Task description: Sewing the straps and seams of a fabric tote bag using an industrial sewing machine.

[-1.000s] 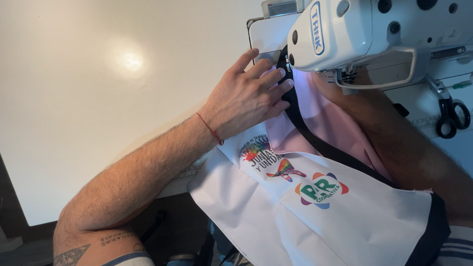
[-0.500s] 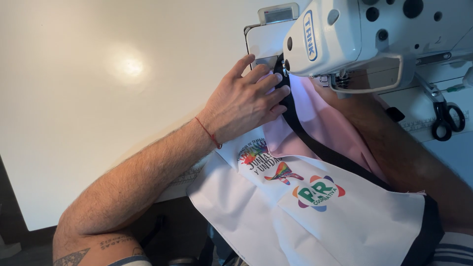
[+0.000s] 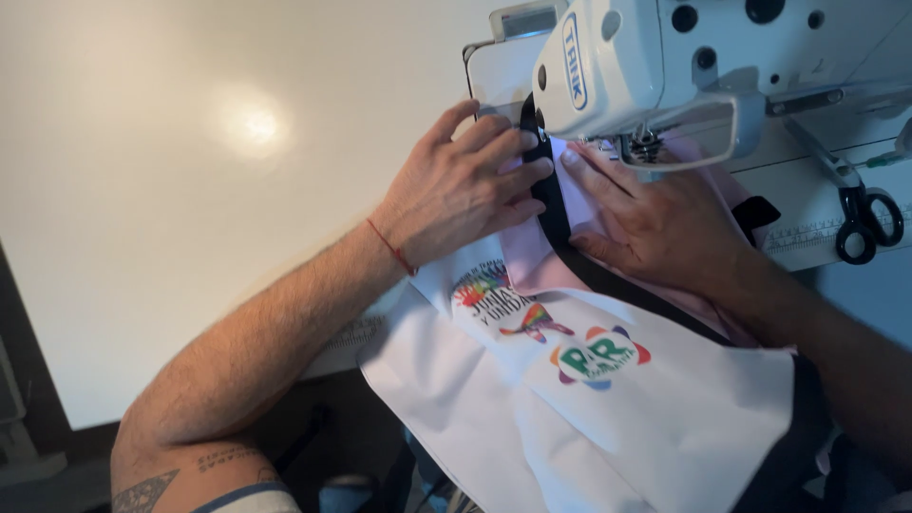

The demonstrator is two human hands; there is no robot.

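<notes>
Right hand [image 3: 665, 223] now in plain view, flat and open on the pink fabric [image 3: 541, 261], left hand [image 3: 465, 190] still spread flat on the black trim [image 3: 560, 228], gripping nothing, under the sewing machine [image 3: 665, 66] by the bench's [image 3: 142, 190] far right edge, scissors [image 3: 864, 223] beyond.

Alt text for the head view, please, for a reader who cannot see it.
Two bare hands, left hand and right hand, press flat on pink fabric with a black trim strip at the head of a white sewing machine. White printed fabric hangs off the white table; black scissors lie at right.
</notes>
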